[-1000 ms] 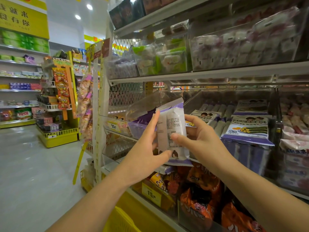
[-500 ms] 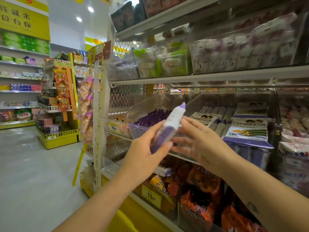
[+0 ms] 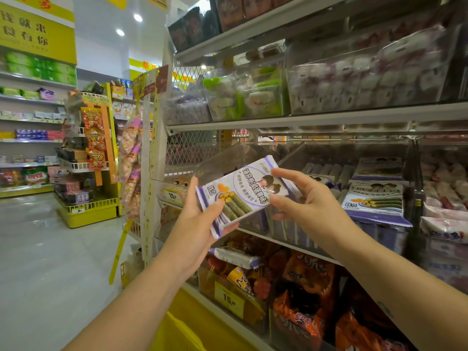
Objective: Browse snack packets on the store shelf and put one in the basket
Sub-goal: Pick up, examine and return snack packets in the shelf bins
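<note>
1. Yellow plastic at the bottom edge looks like the basket (image 3: 177,331), low beneath the forearms and mostly out of sight.
2. Above it, the snack packet (image 3: 243,188) is up in the air in front of the shelf (image 3: 316,120), tilted, with its printed face toward us. The left grip (image 3: 200,224) clasps its lower end with the thumb on the front. The right grip (image 3: 304,206) pinches the upper end.
3. My worry is that the glossy wrapper slips when one grip lets go and lands among the orange bags (image 3: 304,312) below. Lowering it without looking could also miss the basket.
4. Further back, matching packets (image 3: 374,196) lie in a clear bin.
</note>
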`<action>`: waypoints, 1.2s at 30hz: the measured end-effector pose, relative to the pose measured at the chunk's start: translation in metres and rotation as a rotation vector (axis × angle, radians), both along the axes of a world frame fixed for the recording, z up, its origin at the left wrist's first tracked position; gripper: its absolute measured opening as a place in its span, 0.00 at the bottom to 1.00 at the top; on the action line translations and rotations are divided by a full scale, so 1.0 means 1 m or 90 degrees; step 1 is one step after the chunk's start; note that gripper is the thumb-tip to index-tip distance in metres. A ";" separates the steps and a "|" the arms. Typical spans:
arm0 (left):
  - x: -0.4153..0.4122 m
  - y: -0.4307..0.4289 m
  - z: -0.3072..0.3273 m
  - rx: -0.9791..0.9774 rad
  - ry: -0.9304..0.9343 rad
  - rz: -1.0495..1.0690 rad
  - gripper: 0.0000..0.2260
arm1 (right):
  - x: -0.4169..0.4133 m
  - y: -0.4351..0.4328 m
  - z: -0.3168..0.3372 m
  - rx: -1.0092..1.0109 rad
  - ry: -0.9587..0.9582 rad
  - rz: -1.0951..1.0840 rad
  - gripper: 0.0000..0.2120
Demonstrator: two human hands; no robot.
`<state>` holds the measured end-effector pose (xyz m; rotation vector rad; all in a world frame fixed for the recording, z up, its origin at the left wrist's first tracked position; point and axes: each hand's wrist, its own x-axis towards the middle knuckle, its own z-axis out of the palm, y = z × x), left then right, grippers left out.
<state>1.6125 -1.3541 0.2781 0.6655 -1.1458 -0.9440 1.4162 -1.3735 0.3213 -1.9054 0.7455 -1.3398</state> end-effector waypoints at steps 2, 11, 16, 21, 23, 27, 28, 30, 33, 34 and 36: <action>0.001 0.001 -0.001 -0.023 -0.100 0.049 0.37 | -0.002 -0.002 0.006 0.008 -0.009 -0.014 0.17; -0.041 -0.013 0.035 -0.168 -0.621 0.162 0.30 | -0.038 -0.030 0.061 0.149 -0.052 -0.090 0.12; -0.069 -0.053 0.044 -0.263 -0.694 0.202 0.28 | -0.072 -0.045 0.078 0.161 -0.007 -0.156 0.11; -0.105 -0.089 0.048 -0.326 -0.746 0.274 0.26 | -0.092 -0.061 0.092 0.096 0.149 -0.274 0.14; -0.111 -0.102 0.048 -0.336 -0.759 0.292 0.24 | -0.101 -0.067 0.096 -0.003 0.324 -0.350 0.13; -0.112 -0.123 0.049 -0.367 -0.877 0.419 0.18 | -0.115 -0.065 0.099 -0.144 0.648 -0.394 0.17; -0.111 -0.127 0.048 -0.380 -0.917 0.436 0.18 | -0.119 -0.063 0.098 -0.135 0.688 -0.383 0.22; -0.109 -0.131 0.048 -0.396 -0.962 0.448 0.17 | -0.126 -0.057 0.096 -0.128 0.722 -0.324 0.24; -0.100 -0.130 0.051 -0.371 -1.003 0.436 0.21 | -0.131 -0.045 0.091 -0.105 0.781 -0.215 0.34; -0.095 -0.129 0.052 -0.343 -1.007 0.418 0.26 | -0.132 -0.042 0.089 -0.077 0.816 -0.197 0.39; -0.082 -0.128 0.055 -0.305 -1.016 0.369 0.34 | -0.132 -0.038 0.086 -0.044 0.876 -0.181 0.43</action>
